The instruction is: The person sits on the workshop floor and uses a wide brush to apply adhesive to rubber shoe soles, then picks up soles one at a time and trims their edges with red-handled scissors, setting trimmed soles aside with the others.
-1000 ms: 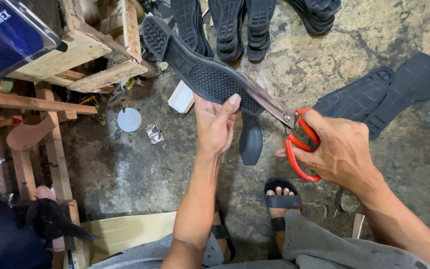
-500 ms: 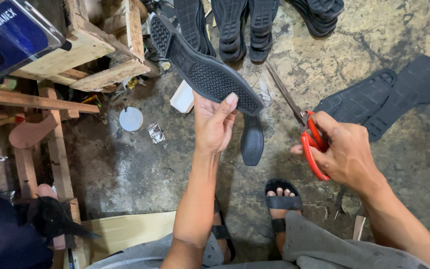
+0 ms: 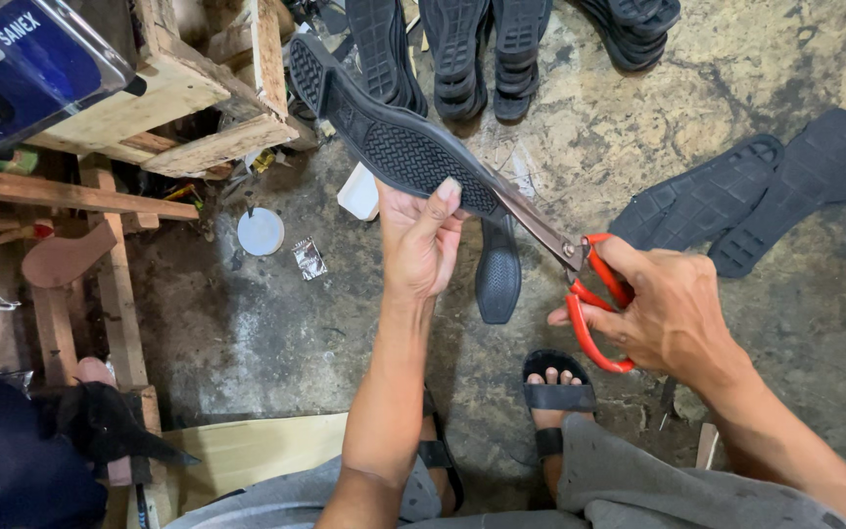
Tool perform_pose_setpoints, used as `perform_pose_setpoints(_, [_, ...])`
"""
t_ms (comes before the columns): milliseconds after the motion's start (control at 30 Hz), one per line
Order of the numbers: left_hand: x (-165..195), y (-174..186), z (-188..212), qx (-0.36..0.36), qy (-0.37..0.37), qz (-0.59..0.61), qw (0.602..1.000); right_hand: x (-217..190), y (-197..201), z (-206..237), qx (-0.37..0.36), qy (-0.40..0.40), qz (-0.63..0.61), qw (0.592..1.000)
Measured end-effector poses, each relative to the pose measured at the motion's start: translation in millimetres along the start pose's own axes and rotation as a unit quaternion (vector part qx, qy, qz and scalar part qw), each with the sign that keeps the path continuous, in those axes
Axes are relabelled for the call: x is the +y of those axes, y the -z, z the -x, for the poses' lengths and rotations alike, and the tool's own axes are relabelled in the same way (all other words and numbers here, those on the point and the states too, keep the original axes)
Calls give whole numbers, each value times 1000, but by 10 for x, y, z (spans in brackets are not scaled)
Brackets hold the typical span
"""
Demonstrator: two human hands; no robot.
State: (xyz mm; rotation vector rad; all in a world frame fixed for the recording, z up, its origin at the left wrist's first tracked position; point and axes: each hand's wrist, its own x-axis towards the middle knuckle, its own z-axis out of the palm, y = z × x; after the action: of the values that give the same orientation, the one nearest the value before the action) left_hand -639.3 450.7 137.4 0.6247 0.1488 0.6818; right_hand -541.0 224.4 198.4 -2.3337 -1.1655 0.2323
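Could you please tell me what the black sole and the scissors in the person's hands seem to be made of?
The black sole looks like matte moulded rubber or foam, judging by its embossed grid tread. The scissors seem to have dull, brownish metal blades, possibly tarnished, and glossy red handles, likely plastic. The left hand holds the sole, the right hand the scissors.

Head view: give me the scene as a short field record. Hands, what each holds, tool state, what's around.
left hand: left hand holds a black rubber shoe sole up, tread side toward the camera
right hand: right hand, fingers through the red handles of the scissors
tool state: scissor blades meet the sole's near edge
floor below: one loose black sole
floor right: two flat black soles
floor top: row of black soles
left side: wooden frame, round white lid
feet: sandalled foot
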Motion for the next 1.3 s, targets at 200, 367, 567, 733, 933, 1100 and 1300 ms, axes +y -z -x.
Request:
perform_pose_setpoints(200, [32,36,-28,0,-24,-31,999,52,33,-2,5,22,23,999])
perform_pose_setpoints(367, [43,92,-36,-10,-26,-38,999,104,26,16,-12,10,-3,1000])
perform_pose_setpoints(567, [-45,180,5,18,66,108,992,118,-66,3,-29,-104,-116,987])
perform_pose_setpoints(733, [-197,189,-10,105,160,320,928,25,-170,-39,25,-10,-81,996])
perform_pose_setpoints(933, [-297,117,103,95,195,377,900,-67,-225,-54,63,46,-3,997])
perform_pose_setpoints(1100, [-368,83,158,81,196,377,902,-62,-277,-40,68,45,10,997])
perform_pose_setpoints(1300, [-388,81,164,113,182,336,917,-45,-317,-16,60,39,10,997])
